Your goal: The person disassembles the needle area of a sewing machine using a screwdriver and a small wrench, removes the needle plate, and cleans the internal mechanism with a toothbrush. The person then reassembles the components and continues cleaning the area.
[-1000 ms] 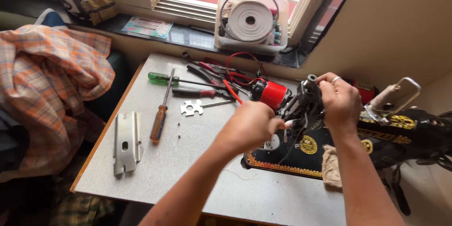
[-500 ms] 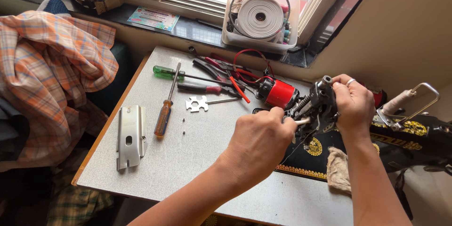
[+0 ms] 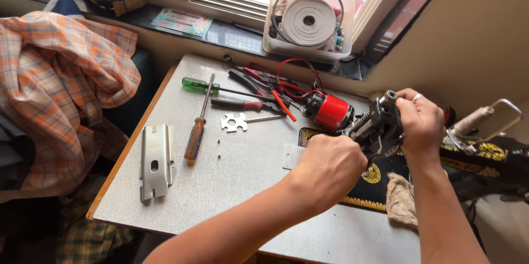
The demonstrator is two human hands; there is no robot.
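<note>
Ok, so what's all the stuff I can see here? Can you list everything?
sewing machine: one, black with gold patterns, right side of table
metal mechanism: one, dark, on the machine, between both hands
red motor: one, red, behind the mechanism
screwdrivers: two, orange handle and green handle, table middle
pliers: red-handled, count unclear, back of table
metal plate: one, silver, left front
flat spanner: one, silver, table middle
rag: one, beige, beside the machine
tub: one, clear, holding a white tape roll, windowsill
checked cloth: one, orange, far left
left hand: one, closed, at the mechanism
right hand: one, gripping the mechanism
</note>
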